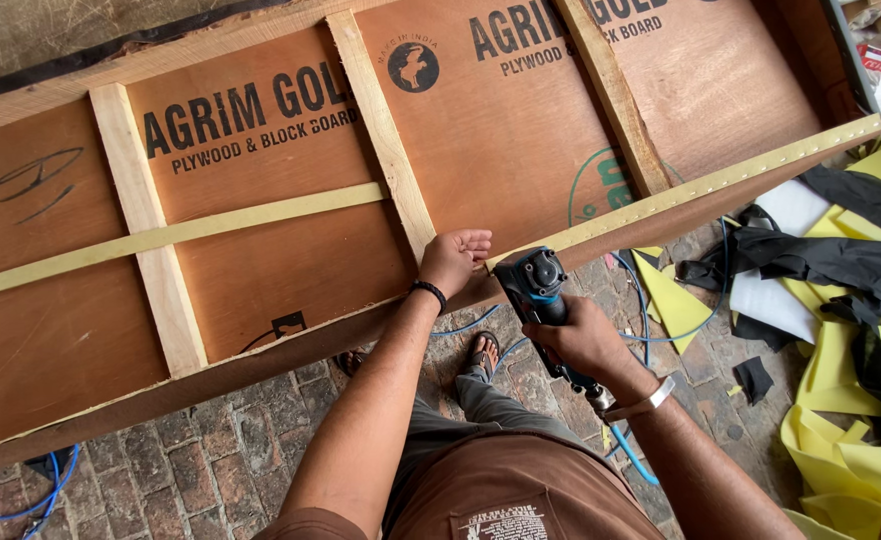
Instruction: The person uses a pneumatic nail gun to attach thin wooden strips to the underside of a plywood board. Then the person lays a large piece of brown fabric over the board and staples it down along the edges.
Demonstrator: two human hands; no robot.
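Observation:
A long plywood frame (291, 250) with pale wooden battens lies tilted in front of me. My left hand (453, 258) rests on its near edge, fingers curled over the rim, just left of a yellowish strip (701, 186) tacked along that edge. My right hand (579, 338) grips a dark pneumatic staple gun (533, 285), its head close against the end of the strip beside my left hand. A blue air hose (633, 460) leaves the tool's handle.
Yellow foam sheets (841, 460) and black cloth scraps (841, 260) are piled on the brick floor (191, 460) at right. Blue hose loops lie at the lower left (41, 490). My sandalled foot (481, 352) stands under the frame.

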